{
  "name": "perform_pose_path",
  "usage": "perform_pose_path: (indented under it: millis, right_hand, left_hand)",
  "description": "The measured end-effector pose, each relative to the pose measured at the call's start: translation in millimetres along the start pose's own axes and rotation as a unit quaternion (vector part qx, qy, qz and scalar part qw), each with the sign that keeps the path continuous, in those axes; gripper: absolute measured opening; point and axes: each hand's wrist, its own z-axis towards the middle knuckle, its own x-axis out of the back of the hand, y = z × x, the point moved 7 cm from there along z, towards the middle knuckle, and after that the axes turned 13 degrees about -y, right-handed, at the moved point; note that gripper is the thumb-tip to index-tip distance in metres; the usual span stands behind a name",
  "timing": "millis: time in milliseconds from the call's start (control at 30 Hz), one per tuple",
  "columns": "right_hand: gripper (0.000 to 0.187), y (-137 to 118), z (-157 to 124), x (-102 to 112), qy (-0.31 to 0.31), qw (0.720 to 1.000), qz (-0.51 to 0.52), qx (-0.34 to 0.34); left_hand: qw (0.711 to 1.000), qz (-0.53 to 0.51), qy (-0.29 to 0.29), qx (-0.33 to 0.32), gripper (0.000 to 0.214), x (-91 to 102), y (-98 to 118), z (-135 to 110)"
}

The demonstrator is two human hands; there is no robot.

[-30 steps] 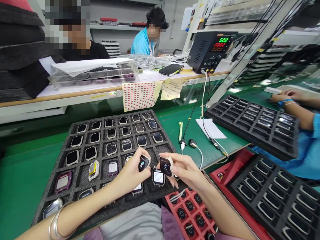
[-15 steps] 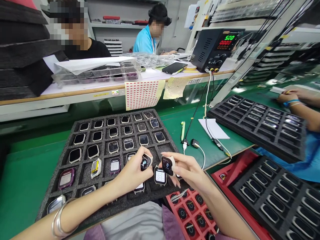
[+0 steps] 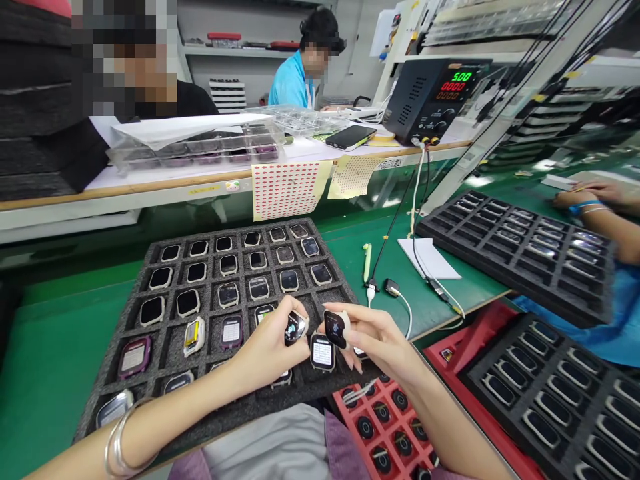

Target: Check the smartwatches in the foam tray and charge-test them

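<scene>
My left hand [image 3: 281,340] is closed round a smartwatch [image 3: 296,328] without a strap; its lit screen faces me. In my right hand [image 3: 377,337] is a second smartwatch [image 3: 335,328], pinched between thumb and fingers, its screen also lit. Both are held close together above the front right of a black foam tray [image 3: 170,347]. Below them, a watch with a white printed label [image 3: 323,351] sits in its slot. Elsewhere the tray holds several watch bodies, among them a purple one [image 3: 135,357] and one with a yellow part showing [image 3: 193,335]. My left forearm covers some front slots.
A charging puck with a white cable [image 3: 391,287], a green pen [image 3: 367,262] and white paper [image 3: 430,258] lie right of the tray. A red tray [image 3: 367,453] sits below. More black trays [image 3: 520,253] stand right, near a co-worker's hands [image 3: 590,193]. A power supply [image 3: 435,100] stands behind.
My left hand has turned its watch slightly and shifted a little right, toward the other watch. My right hand keeps its hold almost unmoved. The whole view has shifted slightly.
</scene>
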Motion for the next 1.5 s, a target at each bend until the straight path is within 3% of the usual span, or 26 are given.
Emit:
perform_pose_path:
  millis: [400,767,933,1167,1500]
  right_hand:
    - [0.038,-7.2,-3.9,-0.1,-0.009,0.999,-0.003,0.035]
    - [0.043,-3.6,-5.2,-0.5,0.002,1.0,-0.009,0.002]
    - [0.045,3.0,-4.6,0.1,-0.005,0.999,0.034,-0.03]
    - [0.042,9.1,-7.2,8.5,0.016,0.999,0.002,-0.037]
    - [0.05,7.3,-10.6,8.6,0.026,0.998,-0.044,-0.027]
  left_hand:
    - [0.999,-0.009,0.018,-0.029,0.019,3.8,7.6,-3.6]
    - [0.999,0.0,0.03,-0.018,0.023,4.6,4.5,-4.8]
    - [0.988,-0.156,0.017,0.015,0.057,-0.5,-13.8,-0.3]
    - [0.95,-0.311,0.016,0.036,0.043,-4.6,-20.6,5.1]
    - [0.949,-0.312,-0.006,0.037,0.039,-8.4,-18.9,2.9]
